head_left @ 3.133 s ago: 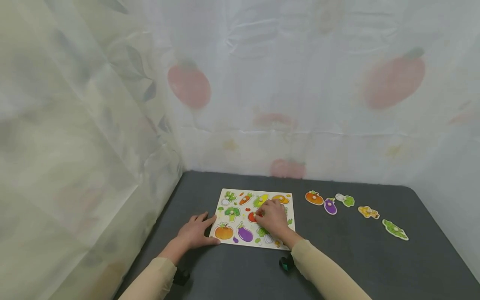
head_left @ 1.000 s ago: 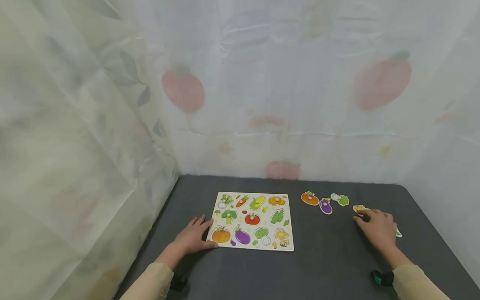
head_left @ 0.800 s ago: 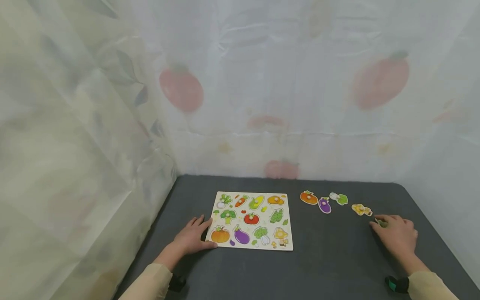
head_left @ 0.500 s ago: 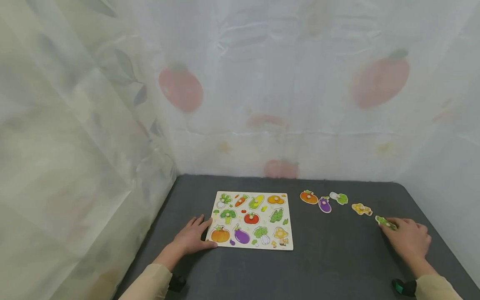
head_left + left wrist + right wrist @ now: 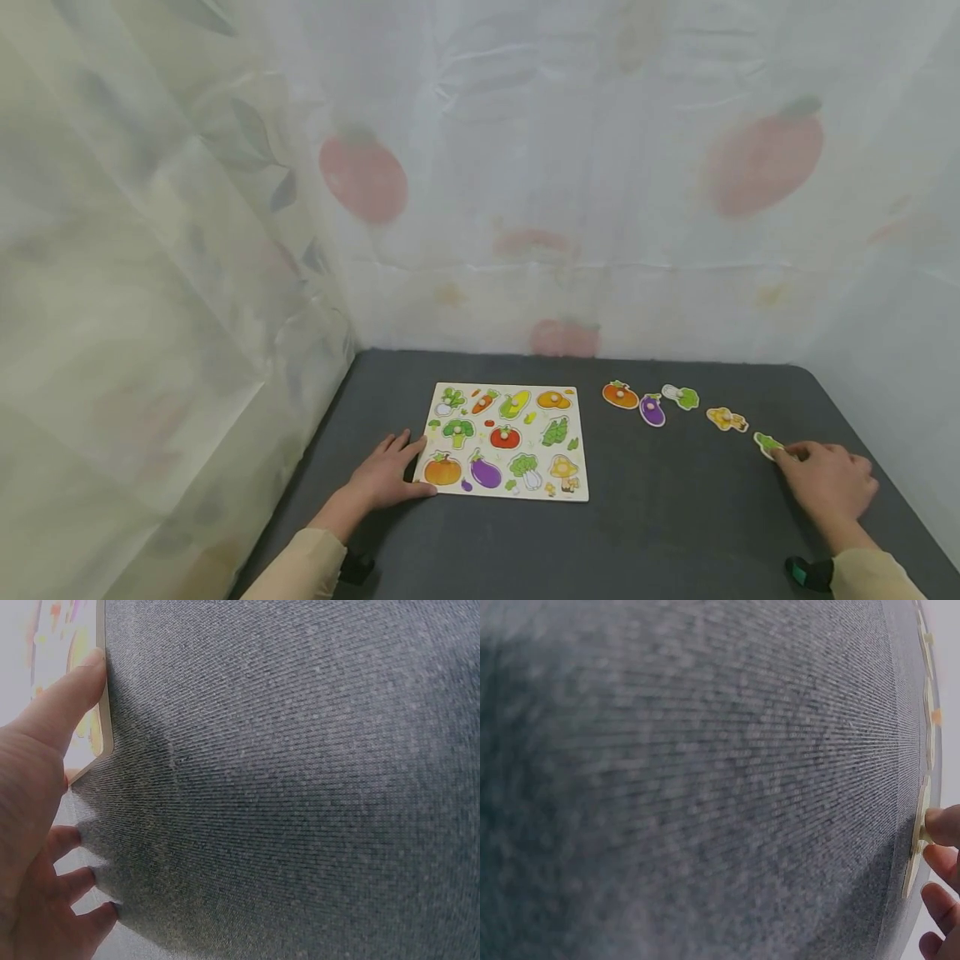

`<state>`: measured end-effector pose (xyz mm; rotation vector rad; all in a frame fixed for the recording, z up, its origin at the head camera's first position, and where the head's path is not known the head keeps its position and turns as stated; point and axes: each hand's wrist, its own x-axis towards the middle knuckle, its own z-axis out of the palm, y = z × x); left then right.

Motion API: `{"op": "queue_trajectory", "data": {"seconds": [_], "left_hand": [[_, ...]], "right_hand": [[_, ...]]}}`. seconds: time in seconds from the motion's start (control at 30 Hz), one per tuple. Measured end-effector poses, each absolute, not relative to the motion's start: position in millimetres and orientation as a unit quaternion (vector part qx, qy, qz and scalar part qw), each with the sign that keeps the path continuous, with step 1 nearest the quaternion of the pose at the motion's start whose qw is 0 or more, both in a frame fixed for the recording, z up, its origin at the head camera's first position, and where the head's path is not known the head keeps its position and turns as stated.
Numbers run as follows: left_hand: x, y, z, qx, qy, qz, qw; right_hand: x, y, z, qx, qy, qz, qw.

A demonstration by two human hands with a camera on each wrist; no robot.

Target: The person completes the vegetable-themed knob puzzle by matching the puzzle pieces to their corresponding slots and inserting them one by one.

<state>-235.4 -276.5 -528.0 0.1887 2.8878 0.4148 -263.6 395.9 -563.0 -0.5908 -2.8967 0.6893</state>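
Observation:
In the head view my right hand [image 5: 828,486] is at the far right, over a green pea-pod puzzle piece [image 5: 765,444]. The right wrist view shows thumb and forefinger pinching the knob of this pea-pod piece [image 5: 921,838], which lies low at the table; the hand hides part of it. My left hand [image 5: 382,475] rests spread at the near left corner of the white vegetable puzzle board [image 5: 540,493]. Its thumb [image 5: 71,694] lies straight on the board's edge in the left wrist view, and the other fingers touch the cloth beside it.
Right of the board lie loose knobbed pieces: a pumpkin [image 5: 620,395], an eggplant [image 5: 652,410], a cabbage [image 5: 681,397] and a mushroom [image 5: 727,419]. Several knobbed pieces, such as the tomato [image 5: 505,437], sit in the board. Patterned curtains [image 5: 465,208] enclose the dark table [image 5: 675,525].
My right hand has left the tomato on the board and moved right, past the mushroom, to the pea-pod piece, now pinching its knob. The left hand stays at the board's corner.

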Motion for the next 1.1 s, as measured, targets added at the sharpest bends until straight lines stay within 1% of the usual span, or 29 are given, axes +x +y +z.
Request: {"op": "queue_trajectory", "data": {"seconds": [0.4, 0.7, 0.8, 1.0, 1.1], "left_hand": [[-235, -276, -527, 0.062, 0.982, 0.144, 0.109], [-236, -276, -527, 0.066, 0.981, 0.147, 0.111], [-235, -276, -527, 0.067, 0.981, 0.148, 0.110], [-235, -276, -526, 0.067, 0.981, 0.148, 0.107], [-235, -276, -527, 0.069, 0.981, 0.147, 0.110]], "right_hand": [[-263, 392, -559, -0.212, -0.948, 0.230, 0.056], [-263, 387, -561, -0.204, -0.949, 0.233, 0.067], [-262, 386, -561, -0.186, -0.951, 0.233, 0.079], [-261, 385, -565, -0.121, -0.953, 0.243, 0.132], [-261, 385, -568, -0.089, -0.955, 0.250, 0.135]]}}
